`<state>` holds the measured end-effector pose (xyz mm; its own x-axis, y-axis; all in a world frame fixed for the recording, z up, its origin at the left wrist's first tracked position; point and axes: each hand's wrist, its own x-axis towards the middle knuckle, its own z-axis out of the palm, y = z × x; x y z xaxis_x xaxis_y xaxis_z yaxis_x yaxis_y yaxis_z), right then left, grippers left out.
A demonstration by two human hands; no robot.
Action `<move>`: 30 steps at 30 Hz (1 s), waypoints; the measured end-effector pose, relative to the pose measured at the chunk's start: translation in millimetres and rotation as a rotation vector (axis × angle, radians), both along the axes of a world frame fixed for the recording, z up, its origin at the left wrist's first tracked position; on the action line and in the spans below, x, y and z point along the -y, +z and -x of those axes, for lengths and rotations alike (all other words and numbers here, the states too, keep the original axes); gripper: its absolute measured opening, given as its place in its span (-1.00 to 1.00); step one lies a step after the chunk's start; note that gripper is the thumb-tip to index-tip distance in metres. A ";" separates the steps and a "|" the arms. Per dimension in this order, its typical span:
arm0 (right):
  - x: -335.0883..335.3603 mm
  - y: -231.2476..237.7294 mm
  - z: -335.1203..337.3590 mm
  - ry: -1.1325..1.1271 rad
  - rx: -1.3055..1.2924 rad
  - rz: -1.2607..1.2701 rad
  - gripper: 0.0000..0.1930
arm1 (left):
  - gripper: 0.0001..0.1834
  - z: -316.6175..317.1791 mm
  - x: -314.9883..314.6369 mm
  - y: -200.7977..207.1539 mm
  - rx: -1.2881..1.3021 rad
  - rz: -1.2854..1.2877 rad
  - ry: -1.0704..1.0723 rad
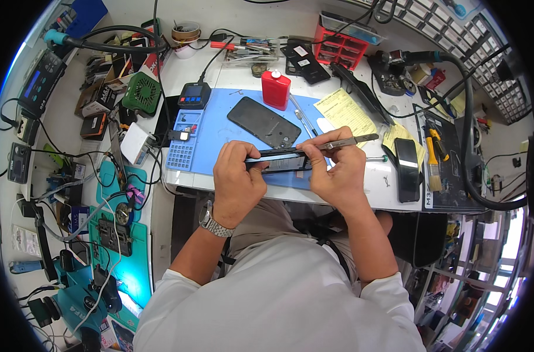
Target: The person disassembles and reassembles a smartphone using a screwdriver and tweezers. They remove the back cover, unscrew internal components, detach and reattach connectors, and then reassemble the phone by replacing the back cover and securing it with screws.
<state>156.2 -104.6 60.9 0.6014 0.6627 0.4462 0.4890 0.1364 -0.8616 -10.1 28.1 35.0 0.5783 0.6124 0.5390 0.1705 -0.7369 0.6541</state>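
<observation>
My left hand [237,179] is closed on the left end of an opened smartphone [283,165], which is tilted on edge above the front of the blue work mat [214,155]. My right hand [341,176] grips the phone's other end. Between its thumb and fingers it also holds metal tweezers [356,141], their broad end sticking out to the right. The tweezer tips are hard to make out against the phone's dark edge. Just beyond my hands lies a dark grey phone back cover [264,122], flat on the mat.
A red bottle [276,90] stands behind the cover, beside slim tools [303,120]. A small black device [195,95] sits at the mat's left. To the right lie yellow paper slips [345,111], a black phone [406,167] and a yellow-handled brush [434,170]. A thick hose [468,117] arches at far right.
</observation>
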 end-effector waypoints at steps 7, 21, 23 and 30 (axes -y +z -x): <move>5.3 3.4 -2.3 0.013 0.022 0.049 -0.81 | -0.69 0.5 2.0 0.3 0.006 0.018 0.004; 18.6 6.7 -11.9 -0.026 -0.035 0.124 -0.80 | -0.66 2.7 0.4 -2.9 0.057 0.028 -0.041; 18.2 6.6 -10.8 0.005 -0.117 0.063 -0.80 | -0.65 3.7 0.3 -3.4 0.066 -0.004 -0.049; 20.8 1.1 -12.8 -0.002 -0.294 -0.019 -0.83 | -0.61 5.0 1.5 -4.8 0.107 -0.023 -0.072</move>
